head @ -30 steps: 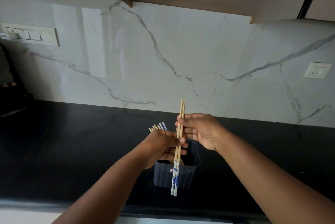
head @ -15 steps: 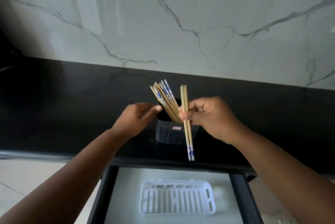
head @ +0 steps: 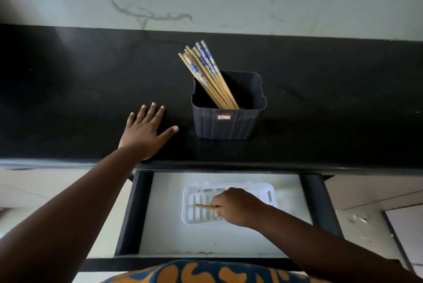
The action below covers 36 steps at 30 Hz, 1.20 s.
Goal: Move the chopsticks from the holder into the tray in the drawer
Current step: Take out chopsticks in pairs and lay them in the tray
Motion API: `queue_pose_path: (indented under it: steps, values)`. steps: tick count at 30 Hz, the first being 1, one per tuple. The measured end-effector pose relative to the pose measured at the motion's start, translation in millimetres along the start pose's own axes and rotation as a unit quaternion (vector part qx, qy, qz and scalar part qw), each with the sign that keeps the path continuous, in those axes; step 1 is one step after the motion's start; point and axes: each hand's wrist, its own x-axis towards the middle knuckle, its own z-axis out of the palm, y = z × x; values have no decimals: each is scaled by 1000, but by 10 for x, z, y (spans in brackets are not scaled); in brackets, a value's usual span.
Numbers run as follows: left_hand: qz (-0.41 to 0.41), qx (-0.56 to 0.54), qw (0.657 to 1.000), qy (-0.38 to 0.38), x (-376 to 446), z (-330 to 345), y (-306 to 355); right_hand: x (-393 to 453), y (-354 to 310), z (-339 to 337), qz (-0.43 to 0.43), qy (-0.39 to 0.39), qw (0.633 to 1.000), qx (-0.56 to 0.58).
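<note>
Right hand: you grip a chopstick pair low over the white tray in the drawer.
Left hand: flat, empty, on the counter.
Left to move: a bundle of chopsticks in the holder.

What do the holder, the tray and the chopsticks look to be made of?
Holder: dark matte plastic, likely; ribbed moulded walls. Tray: white glossy plastic, slotted base. Chopsticks: pale wood or bamboo, tops printed blue and white; which one cannot be told.
</note>
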Motion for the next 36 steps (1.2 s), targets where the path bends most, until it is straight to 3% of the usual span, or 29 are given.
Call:
queue_pose_path:
  steps: [12, 20, 26, 30, 33, 36]
  values:
    - [5, -4, 1000, 4, -1, -5, 9, 372, 60, 294, 25, -92, 994, -57]
    - [9, -2, 1000, 4, 0, 9, -11, 329, 185, 340, 36, -27, 994, -97]
    - [9, -2, 1000, -2, -14, -11, 5, -12, 8, -347, 82, -50, 995, 2]
    - [10, -6, 1000, -7, -20, -23, 17, -434, -426, -1237, 52, -71, 994, 67]
    - [11, -7, 1000, -5, -25, -20, 18, -638, -752, -1817, -15, 0, 986, 168]
    - [13, -10, 1000, -2, -24, -15, 18, -519, -932, -2159, -44, 200, 960, 189]
